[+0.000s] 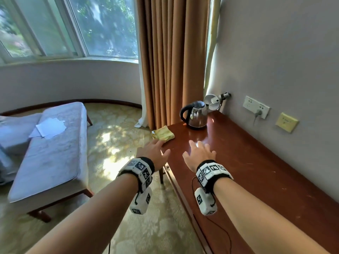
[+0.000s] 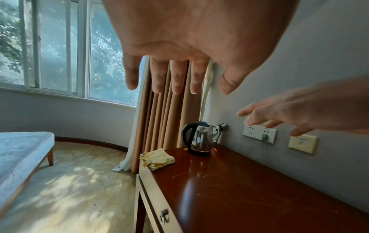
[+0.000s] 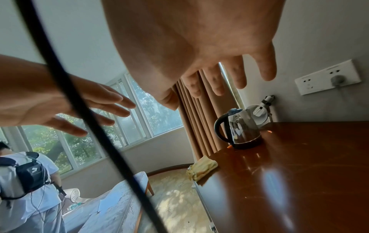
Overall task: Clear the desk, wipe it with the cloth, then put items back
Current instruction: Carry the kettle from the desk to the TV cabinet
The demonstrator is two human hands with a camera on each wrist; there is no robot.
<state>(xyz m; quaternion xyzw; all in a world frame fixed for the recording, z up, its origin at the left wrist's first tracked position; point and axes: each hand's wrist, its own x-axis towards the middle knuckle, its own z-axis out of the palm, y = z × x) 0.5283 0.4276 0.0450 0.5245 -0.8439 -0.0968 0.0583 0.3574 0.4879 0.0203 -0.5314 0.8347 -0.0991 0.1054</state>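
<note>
A folded yellow cloth [image 1: 163,135] [image 2: 157,159] [image 3: 202,168] lies on the far left corner of the dark red desk [image 1: 256,171] [image 2: 249,189] [image 3: 299,173]. A steel kettle [image 1: 196,114] [image 2: 199,138] [image 3: 240,127] with a black handle stands behind it near the wall. My left hand [image 1: 156,151] [image 2: 179,71] hovers over the desk's left edge, fingers straight, just short of the cloth. My right hand [image 1: 199,153] [image 3: 223,75] is spread flat above the desk's middle, holding nothing.
A small white lamp [image 1: 213,101] sits by the wall behind the kettle. Wall sockets [image 1: 255,106] carry a plug. A padded bench [image 1: 49,153] with white papers [image 1: 49,127] stands left across the carpet. Orange curtains [image 1: 172,61] hang behind the desk. Another person [image 3: 26,181] stands by the window.
</note>
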